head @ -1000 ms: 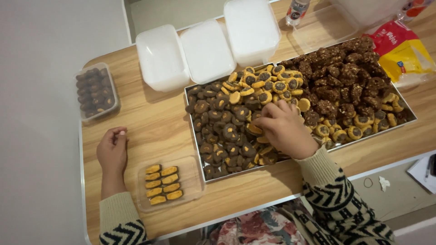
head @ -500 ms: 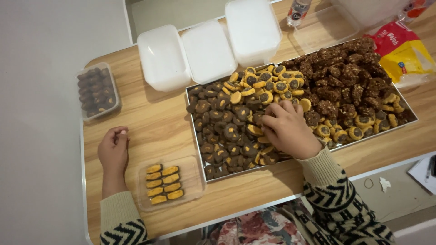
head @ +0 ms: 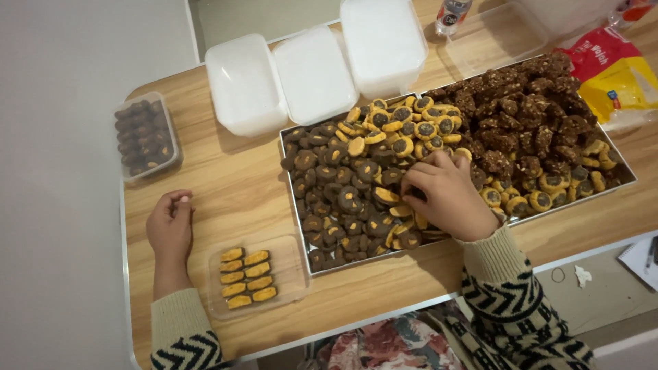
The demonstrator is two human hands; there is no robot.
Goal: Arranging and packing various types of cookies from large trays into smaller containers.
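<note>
Cookies heaped in a tray, one small container part-filled.
Your left hand point(head: 170, 229) rests loosely curled and empty on the tabletop point(head: 233, 178), beside the clear container point(head: 291, 274) with two rows of orange cookies point(head: 248, 277). Your right hand point(head: 445, 195) pinches into round chocolate-centred cookies point(head: 356, 199) in the metal tray point(head: 411, 255); whether it grips one is hidden. Digging could crumble neighbours or flick some over the rim.
</note>
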